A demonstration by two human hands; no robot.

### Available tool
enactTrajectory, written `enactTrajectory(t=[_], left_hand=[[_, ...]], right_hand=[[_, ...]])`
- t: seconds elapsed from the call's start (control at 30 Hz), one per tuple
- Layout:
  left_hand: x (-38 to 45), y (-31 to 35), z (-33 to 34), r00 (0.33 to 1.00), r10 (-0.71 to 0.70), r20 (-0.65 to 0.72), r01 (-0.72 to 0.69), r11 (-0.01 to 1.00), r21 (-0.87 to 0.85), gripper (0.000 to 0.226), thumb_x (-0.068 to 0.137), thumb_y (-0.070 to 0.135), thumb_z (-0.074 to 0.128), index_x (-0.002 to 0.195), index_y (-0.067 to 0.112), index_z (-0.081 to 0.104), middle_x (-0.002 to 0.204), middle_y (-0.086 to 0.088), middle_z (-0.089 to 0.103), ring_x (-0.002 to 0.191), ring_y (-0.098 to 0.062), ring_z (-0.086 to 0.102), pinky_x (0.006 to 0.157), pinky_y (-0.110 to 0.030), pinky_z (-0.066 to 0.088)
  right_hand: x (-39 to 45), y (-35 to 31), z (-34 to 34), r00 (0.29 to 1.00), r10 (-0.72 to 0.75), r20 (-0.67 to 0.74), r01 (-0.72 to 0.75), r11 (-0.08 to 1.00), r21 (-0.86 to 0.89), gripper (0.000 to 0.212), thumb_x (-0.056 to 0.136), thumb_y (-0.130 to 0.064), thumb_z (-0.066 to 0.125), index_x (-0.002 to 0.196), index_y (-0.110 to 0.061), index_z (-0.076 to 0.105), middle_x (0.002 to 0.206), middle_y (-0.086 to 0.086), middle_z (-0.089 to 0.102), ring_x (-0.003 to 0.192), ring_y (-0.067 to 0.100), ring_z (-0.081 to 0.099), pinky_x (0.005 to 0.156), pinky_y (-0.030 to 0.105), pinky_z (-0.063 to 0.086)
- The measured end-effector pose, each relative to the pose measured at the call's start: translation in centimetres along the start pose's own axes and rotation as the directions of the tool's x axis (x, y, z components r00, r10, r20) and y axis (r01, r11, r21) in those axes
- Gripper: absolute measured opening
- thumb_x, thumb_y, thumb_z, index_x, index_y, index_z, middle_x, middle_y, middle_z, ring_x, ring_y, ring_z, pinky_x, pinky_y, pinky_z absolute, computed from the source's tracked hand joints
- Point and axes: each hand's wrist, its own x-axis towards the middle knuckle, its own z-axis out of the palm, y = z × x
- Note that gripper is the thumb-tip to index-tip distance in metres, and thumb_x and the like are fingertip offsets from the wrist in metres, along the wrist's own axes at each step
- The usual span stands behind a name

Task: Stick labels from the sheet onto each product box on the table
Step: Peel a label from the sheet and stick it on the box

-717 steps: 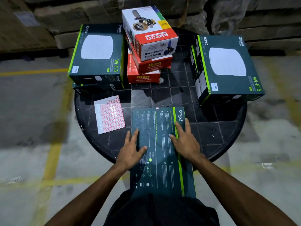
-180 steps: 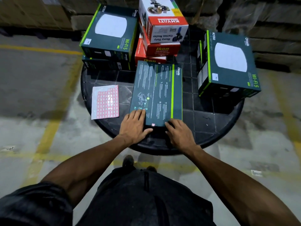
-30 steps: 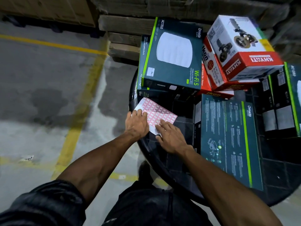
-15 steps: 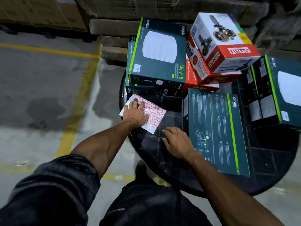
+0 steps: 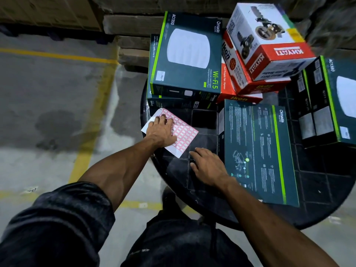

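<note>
Left hand (image 5: 161,132) flat, fingers straight, pressing on label sheet (image 5: 183,133) at table's (image 5: 173,170) left edge. Right hand (image 5: 209,166) open, palm down on bare table just beside sheet's near corner, holding nothing. Flat dark box (image 5: 265,151) just right of right hand. Wi-Fi box (image 5: 185,56) stacked beyond sheet; red boxes (image 5: 242,78) and another Wi-Fi box (image 5: 335,101) further right.

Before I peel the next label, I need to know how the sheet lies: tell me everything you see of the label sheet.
The label sheet is white paper printed with a grid of red-bordered labels. It lies flat and skewed on the black round table, its left corner overhanging the edge. The left hand rests on it; the right hand is just off its near corner.
</note>
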Motion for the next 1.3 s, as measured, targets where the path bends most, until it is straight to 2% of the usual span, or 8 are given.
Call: enactTrajectory(t=[0.2,0.47,0.6,0.73,0.8,0.93,1.13,1.3], left_hand=[[-0.2,0.1,-0.8,1.000,0.001,-0.021,0.000,0.999,0.037,0.074,0.087,0.051,0.051,0.150,0.020,0.026,0.155,-0.015,0.024,0.140,-0.033,0.028,0.113,-0.050,0.024],[-2.4,1.9,-0.6,0.996,0.000,-0.085,0.004,0.999,0.039,0.062,0.094,0.041,0.045,0.148,0.015,0.030,0.159,-0.013,0.019,0.146,-0.032,0.018,0.116,-0.050,0.020],[-5.7,5.9,0.0,0.983,0.128,-0.133,-0.124,0.992,0.038,0.055,0.095,0.039,0.042,0.143,0.012,0.038,0.152,-0.012,0.034,0.141,-0.030,0.027,0.111,-0.044,0.026],[-9.0,10.7,1.7,0.951,0.242,-0.191,-0.250,0.968,-0.019,0.052,0.093,0.038,0.047,0.140,0.014,0.043,0.150,-0.011,0.036,0.137,-0.028,0.031,0.109,-0.041,0.032],[-10.4,13.3,2.5,0.922,0.314,-0.226,-0.329,0.944,-0.031,0.053,0.093,0.036,0.049,0.140,0.013,0.044,0.150,-0.011,0.036,0.137,-0.029,0.032,0.110,-0.040,0.031],[-12.7,18.1,4.2,0.843,0.444,-0.305,-0.466,0.885,0.001,0.049,0.088,0.031,0.057,0.131,0.008,0.054,0.140,-0.016,0.046,0.130,-0.033,0.042,0.106,-0.042,0.039],[-15.3,23.4,7.4,0.866,0.450,-0.218,-0.438,0.893,0.104,0.061,0.094,0.044,0.047,0.148,0.018,0.035,0.159,-0.008,0.022,0.148,-0.025,0.016,0.118,-0.036,0.017],[-16.6,25.7,8.8,0.938,0.293,-0.183,-0.283,0.956,0.081,0.078,0.094,0.056,0.043,0.154,0.013,0.017,0.162,-0.006,0.013,0.149,-0.021,0.010,0.120,-0.035,0.012]], right_hand=[[0.0,0.1,-0.5,0.999,0.004,-0.044,-0.004,1.000,0.001,0.050,0.101,-0.038,0.039,0.148,-0.021,0.035,0.156,0.005,0.032,0.144,0.023,0.026,0.116,0.040,0.024],[-1.6,1.3,-1.3,0.995,0.013,-0.101,-0.016,1.000,-0.025,0.051,0.102,-0.038,0.038,0.150,-0.020,0.032,0.157,0.006,0.030,0.144,0.025,0.025,0.117,0.041,0.022],[-3.6,3.0,-1.6,0.970,-0.006,-0.242,0.006,1.000,-0.001,0.045,0.101,-0.032,0.043,0.143,-0.016,0.044,0.148,0.007,0.043,0.137,0.026,0.037,0.112,0.040,0.029],[-6.5,6.4,-0.8,0.912,-0.003,-0.411,0.022,0.999,0.041,0.032,0.091,-0.024,0.051,0.116,-0.011,0.066,0.117,0.010,0.063,0.106,0.034,0.059,0.090,0.043,0.050],[-8.4,8.8,-0.1,0.898,0.022,-0.440,0.002,0.999,0.053,0.026,0.086,-0.021,0.055,0.106,-0.010,0.068,0.108,0.011,0.065,0.097,0.036,0.061,0.082,0.043,0.053],[-12.3,13.4,1.3,0.888,0.065,-0.455,-0.059,0.998,0.027,0.017,0.083,-0.012,0.061,0.098,-0.009,0.067,0.103,0.011,0.063,0.096,0.036,0.060,0.078,0.042,0.053],[-16.6,18.6,3.8,0.887,-0.050,-0.459,0.055,0.998,-0.002,0.018,0.086,-0.013,0.064,0.103,-0.008,0.067,0.116,0.012,0.061,0.103,0.034,0.060,0.085,0.041,0.053],[-18.2,20.8,5.4,0.892,-0.138,-0.430,0.109,0.990,-0.090,0.043,0.081,-0.019,0.074,0.120,-0.004,0.064,0.131,0.019,0.058,0.117,0.036,0.059,0.093,0.045,0.052]])
